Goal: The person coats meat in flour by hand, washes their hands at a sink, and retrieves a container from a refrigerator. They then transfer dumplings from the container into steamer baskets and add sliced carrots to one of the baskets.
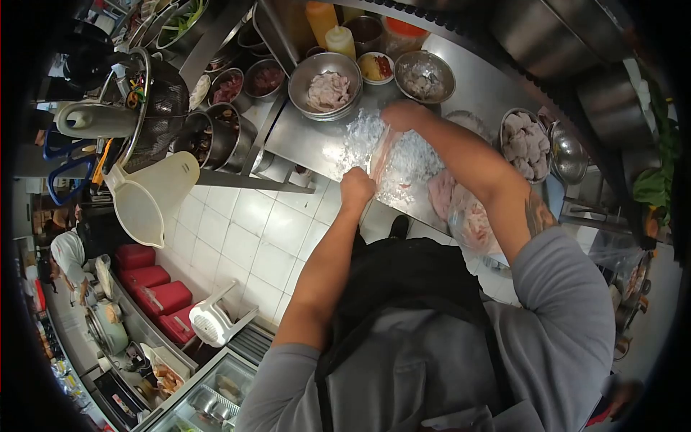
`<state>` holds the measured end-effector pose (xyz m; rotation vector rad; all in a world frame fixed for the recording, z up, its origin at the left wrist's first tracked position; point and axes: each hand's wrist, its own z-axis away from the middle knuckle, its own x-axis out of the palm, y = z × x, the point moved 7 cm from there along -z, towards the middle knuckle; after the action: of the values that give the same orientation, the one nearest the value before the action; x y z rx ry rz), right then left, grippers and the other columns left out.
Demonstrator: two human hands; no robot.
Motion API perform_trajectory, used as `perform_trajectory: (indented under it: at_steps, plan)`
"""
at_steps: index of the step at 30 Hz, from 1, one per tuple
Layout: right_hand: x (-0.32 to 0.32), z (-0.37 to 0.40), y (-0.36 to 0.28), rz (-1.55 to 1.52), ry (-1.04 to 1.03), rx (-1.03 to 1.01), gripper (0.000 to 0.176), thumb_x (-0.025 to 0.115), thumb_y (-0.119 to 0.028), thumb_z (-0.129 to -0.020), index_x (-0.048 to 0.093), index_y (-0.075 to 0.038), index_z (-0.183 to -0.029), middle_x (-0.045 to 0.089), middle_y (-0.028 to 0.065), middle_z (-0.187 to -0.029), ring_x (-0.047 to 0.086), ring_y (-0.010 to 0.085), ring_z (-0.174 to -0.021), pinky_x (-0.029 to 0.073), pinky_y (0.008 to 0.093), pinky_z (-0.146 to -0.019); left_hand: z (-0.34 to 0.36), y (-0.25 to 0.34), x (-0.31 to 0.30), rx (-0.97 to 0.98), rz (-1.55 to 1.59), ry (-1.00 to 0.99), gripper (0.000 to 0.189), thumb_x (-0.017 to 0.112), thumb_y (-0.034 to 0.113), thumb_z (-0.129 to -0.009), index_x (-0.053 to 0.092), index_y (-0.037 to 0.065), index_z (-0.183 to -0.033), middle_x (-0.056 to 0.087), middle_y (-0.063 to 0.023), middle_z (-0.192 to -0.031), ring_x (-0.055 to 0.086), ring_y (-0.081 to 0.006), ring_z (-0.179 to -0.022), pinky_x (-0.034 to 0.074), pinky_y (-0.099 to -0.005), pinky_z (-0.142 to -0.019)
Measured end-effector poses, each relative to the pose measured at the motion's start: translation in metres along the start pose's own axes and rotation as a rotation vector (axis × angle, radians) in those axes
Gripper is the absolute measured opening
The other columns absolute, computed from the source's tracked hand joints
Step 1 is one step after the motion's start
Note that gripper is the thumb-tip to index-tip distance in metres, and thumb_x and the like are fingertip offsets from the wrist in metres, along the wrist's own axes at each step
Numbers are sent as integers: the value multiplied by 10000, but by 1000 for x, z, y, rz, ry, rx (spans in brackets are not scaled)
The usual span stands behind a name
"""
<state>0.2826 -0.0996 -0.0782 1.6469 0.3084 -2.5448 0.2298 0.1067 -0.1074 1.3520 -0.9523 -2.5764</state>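
White tiles [248,234] floor the kitchen beside a steel counter [306,147]. Near the counter's front edge, 1 meat strip [378,157] stretches over white powder [419,164]. The left hand [357,187] is curled tight round its near end; the right hand [404,115], partly blurred, is closed on its far end. 2 bowls [302,81] stand farther back.

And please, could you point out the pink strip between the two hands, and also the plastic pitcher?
Pink strip [381,154]: head view, middle of its length.
Plastic pitcher [167,184]: head view, its outer wall.
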Motion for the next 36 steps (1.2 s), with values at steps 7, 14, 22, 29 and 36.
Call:
perform_trajectory:
  at_steps: [7,14,22,29,36]
  plan:
    - [-9,0,-2,87,32,55,160,629,-132,-798,744,-82,-898,724,125,-1010,691,305,-986,568,428,-809,38,35,-16,311,-392,269,200,656,143,-797,674,62,-979,626,-113,-1056,602,-344,-1004,501,-430,-848]
    - [-11,-1,6,77,130,114,181,601,-112,-813,751,-84,-910,726,126,-1003,695,312,-977,568,421,-814,60,43,-6,620,-524,186,184,558,126,-859,683,73,-984,598,-72,-1032,541,-273,-1008,428,-417,-842]
    - [-31,16,-9,-35,500,224,160,553,-83,-831,702,-49,-878,694,153,-1006,661,350,-977,548,441,-824,69,37,-7,762,-665,121,320,558,154,-862,685,61,-1140,592,-97,-1323,475,-334,-1269,369,-497,-1034]
    - [9,97,-45,-315,326,482,312,556,-73,-801,651,2,-1089,647,200,-1139,598,385,-1099,499,472,-931,74,25,-7,766,-657,2,397,593,186,-846,661,59,-1216,582,-77,-1357,446,-338,-1324,346,-516,-1077]
    - [29,68,-54,-117,496,490,453,565,-146,-833,582,30,-1250,540,199,-1381,457,404,-1322,382,509,-1087,74,25,-7,752,-665,-48,433,595,204,-861,628,55,-1267,553,-86,-1398,425,-341,-1344,330,-541,-1096]
